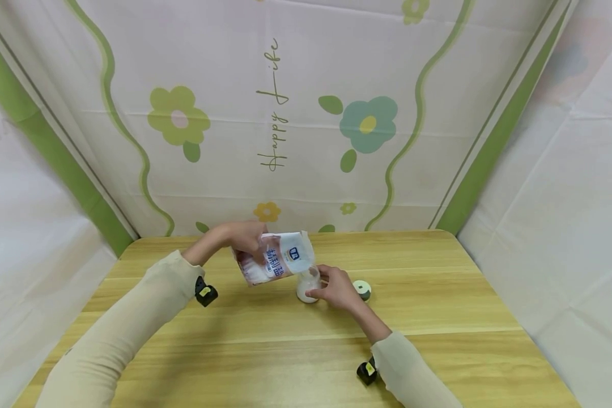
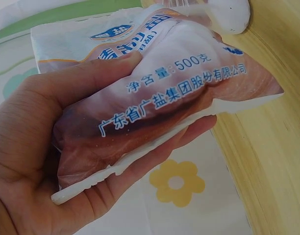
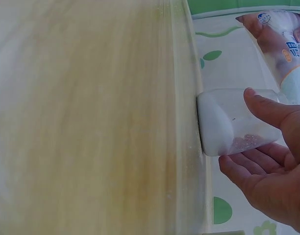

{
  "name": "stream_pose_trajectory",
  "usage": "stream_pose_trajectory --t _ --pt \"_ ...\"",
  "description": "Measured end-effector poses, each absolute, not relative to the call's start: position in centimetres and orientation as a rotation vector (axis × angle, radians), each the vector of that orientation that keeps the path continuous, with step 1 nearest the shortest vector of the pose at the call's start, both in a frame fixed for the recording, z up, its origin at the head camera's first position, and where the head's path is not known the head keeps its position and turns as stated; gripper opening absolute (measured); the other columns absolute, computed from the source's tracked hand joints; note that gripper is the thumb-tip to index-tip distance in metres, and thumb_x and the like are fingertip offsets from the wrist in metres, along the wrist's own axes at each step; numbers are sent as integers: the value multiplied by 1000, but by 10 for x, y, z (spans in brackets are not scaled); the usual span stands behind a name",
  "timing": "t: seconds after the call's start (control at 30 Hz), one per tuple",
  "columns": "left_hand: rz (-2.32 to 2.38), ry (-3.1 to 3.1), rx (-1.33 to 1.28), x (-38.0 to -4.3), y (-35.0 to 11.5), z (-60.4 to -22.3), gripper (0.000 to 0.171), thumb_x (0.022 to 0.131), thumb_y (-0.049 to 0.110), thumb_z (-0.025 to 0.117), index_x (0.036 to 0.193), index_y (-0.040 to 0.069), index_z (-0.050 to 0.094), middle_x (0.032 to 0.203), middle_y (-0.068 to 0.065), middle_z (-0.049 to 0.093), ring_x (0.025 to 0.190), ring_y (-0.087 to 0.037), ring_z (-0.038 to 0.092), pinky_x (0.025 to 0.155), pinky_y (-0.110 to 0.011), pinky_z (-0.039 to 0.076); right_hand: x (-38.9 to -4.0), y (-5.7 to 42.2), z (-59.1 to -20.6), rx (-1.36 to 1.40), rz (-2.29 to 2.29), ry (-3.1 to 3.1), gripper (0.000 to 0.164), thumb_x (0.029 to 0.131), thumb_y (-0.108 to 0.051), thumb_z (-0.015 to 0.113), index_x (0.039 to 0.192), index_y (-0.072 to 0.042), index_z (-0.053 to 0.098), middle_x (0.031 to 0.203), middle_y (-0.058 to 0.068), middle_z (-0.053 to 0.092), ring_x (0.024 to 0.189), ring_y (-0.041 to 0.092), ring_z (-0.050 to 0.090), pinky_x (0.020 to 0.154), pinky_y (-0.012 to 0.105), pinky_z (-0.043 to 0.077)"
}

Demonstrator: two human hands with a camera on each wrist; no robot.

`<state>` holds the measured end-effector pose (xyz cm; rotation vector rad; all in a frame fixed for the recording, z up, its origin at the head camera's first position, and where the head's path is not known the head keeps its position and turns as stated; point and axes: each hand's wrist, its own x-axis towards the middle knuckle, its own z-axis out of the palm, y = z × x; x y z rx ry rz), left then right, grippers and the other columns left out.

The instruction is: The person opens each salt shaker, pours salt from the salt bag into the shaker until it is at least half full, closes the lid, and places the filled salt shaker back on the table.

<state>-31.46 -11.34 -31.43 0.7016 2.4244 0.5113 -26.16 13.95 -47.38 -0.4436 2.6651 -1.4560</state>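
My left hand (image 1: 245,238) grips a pink and white plastic bag (image 1: 275,263) with blue print, tilted so its cut corner hangs over a small clear jar (image 1: 308,285). In the left wrist view the thumb and fingers (image 2: 91,83) curl round the bag (image 2: 174,98). The jar stands on the wooden table (image 1: 438,283) and holds white grains in its lower part. My right hand (image 1: 336,288) holds the jar from the right side; in the right wrist view the jar (image 3: 228,122) sits between thumb and fingers (image 3: 267,107), and the bag's corner (image 3: 282,49) shows above it.
A small round white lid (image 1: 362,289) lies on the table just right of my right hand. A flowered cloth backdrop (image 1: 306,113) closes off the far edge, with white cloth at both sides. The near table surface is bare wood.
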Motion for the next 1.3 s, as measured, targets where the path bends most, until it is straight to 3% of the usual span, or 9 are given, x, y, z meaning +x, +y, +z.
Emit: stream_pose_trajectory --t 1.3 --pt "496 2444 676 -314 -114 -308 23 81 10 77 100 1 68 87 -8 74 63 -18 71 55 -30 61 -261 141 -473 -450 -1487 2630 59 78 -15 85 130 2 61 133 21 63 121 39 63 100 47 54"
